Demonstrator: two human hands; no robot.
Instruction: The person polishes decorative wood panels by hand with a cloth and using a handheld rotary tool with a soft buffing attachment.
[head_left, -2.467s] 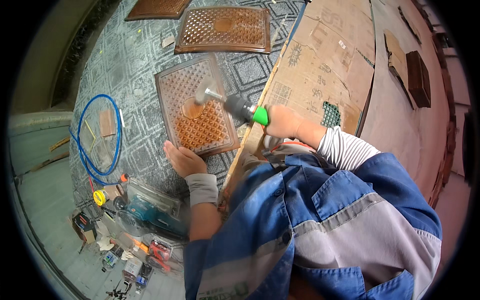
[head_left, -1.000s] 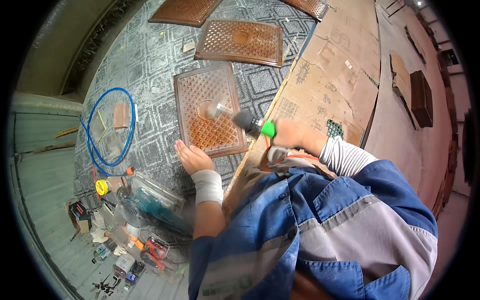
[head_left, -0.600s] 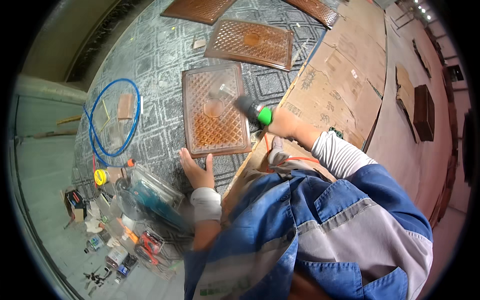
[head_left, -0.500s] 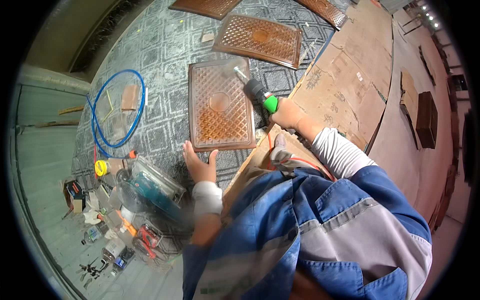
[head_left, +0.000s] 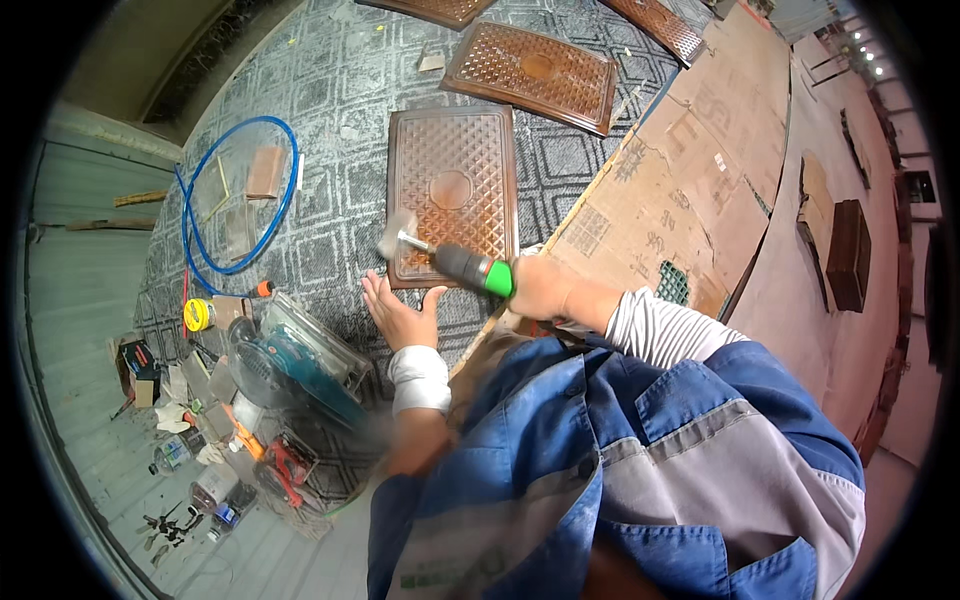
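A brown wooden panel [head_left: 455,145] with a raised diamond lattice and a round centre lies on the patterned carpet in front of me. My right hand [head_left: 547,287] is wrapped round a green-and-black rotary grinder [head_left: 468,268], which points left across the panel's near end. Its metal shaft ends in a pale head [head_left: 397,234], blurred, over the panel's left edge near the lower corner. Just below that corner, my left hand [head_left: 403,316] is open with fingers spread; whether the fingertips touch the panel I cannot tell.
Farther off lies a second lattice panel [head_left: 540,70], with others beyond. Cardboard [head_left: 680,170] covers the right side. On the left are a coiled blue hose [head_left: 296,190], a teal power tool [head_left: 305,375], a yellow-lidded jar [head_left: 199,314] and several bottles. A brown block [head_left: 850,255] stands far right.
My right hand has swung the grinder from the panel's far right corner down and left to its near left edge. My left hand stays spread near the same corner.
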